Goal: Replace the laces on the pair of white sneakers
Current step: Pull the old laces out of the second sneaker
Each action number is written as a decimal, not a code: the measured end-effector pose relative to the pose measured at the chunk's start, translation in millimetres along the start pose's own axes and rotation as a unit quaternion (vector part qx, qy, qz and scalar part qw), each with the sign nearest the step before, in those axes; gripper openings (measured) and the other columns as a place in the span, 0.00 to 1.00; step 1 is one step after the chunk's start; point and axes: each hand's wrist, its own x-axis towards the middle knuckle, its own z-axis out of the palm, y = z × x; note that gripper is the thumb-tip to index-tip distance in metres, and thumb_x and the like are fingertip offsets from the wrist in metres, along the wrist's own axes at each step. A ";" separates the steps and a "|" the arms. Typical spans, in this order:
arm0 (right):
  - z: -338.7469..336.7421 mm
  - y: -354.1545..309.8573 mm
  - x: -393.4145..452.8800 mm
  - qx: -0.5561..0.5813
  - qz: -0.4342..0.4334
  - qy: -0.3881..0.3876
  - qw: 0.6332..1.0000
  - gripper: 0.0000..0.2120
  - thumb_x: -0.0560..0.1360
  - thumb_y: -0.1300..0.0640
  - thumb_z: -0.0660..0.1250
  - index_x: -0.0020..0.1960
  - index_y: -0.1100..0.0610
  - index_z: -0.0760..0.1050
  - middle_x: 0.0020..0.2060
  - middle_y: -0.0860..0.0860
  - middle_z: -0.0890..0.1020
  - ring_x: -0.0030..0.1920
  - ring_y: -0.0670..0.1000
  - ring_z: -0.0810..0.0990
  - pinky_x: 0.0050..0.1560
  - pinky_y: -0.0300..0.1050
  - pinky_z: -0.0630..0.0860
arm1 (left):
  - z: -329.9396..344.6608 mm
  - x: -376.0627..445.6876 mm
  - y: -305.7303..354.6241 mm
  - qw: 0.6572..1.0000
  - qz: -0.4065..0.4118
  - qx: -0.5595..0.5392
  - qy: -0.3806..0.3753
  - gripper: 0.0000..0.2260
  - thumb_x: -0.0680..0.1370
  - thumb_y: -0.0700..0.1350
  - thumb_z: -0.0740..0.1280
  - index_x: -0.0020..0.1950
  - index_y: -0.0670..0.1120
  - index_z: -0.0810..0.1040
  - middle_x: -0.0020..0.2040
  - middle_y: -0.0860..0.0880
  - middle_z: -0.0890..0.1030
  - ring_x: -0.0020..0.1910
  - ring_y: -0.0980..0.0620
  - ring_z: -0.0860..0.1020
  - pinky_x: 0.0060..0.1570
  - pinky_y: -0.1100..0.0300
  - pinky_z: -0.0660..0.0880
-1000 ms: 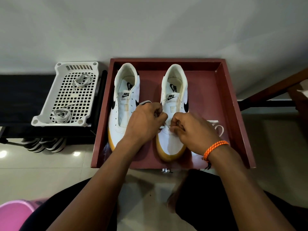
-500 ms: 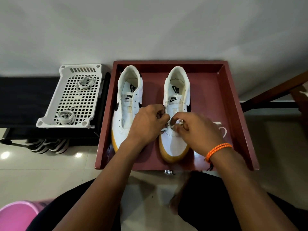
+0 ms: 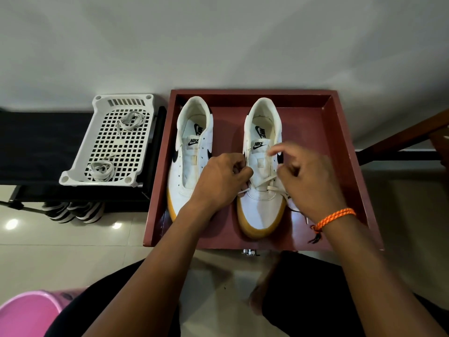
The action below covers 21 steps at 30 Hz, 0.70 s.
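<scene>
Landmark: I place everything from the maroon tray (image 3: pixel 345 152), which holds both white sneakers.
Right sneaker (image 3: pixel 263 203): right half of the tray; a white lace (image 3: pixel 263 181) crosses its lowest eyelets.
Left sneaker (image 3: pixel 189 161): left half, unlaced.
Left hand (image 3: pixel 220 181): fingers curled, pinching the lace at the inner eyelet row.
Right hand (image 3: pixel 306 178): thumb and forefinger pinch a lace end, raised over the tongue.
Advice: I'd keep the lace flat, draw both ends even, then feed the next eyelet.
Spare laces (image 3: pixel 102 170): in the white basket (image 3: pixel 80 176), left of the tray.

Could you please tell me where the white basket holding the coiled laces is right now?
The white basket sits left of the red tray, on a black shelf.
</scene>
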 end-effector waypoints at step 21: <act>30.0 1.2 -10.3 -0.109 -0.034 -0.097 0.989 0.02 0.83 0.52 0.65 0.52 0.45 0.76 0.37 0.50 0.79 0.41 0.57 0.81 0.38 0.51 0.76 | 0.6 1.0 3.1 1.000 -0.004 0.005 0.007 0.12 0.76 0.49 0.63 0.37 0.44 0.72 0.32 0.43 0.81 0.33 0.39 0.82 0.37 0.40 0.79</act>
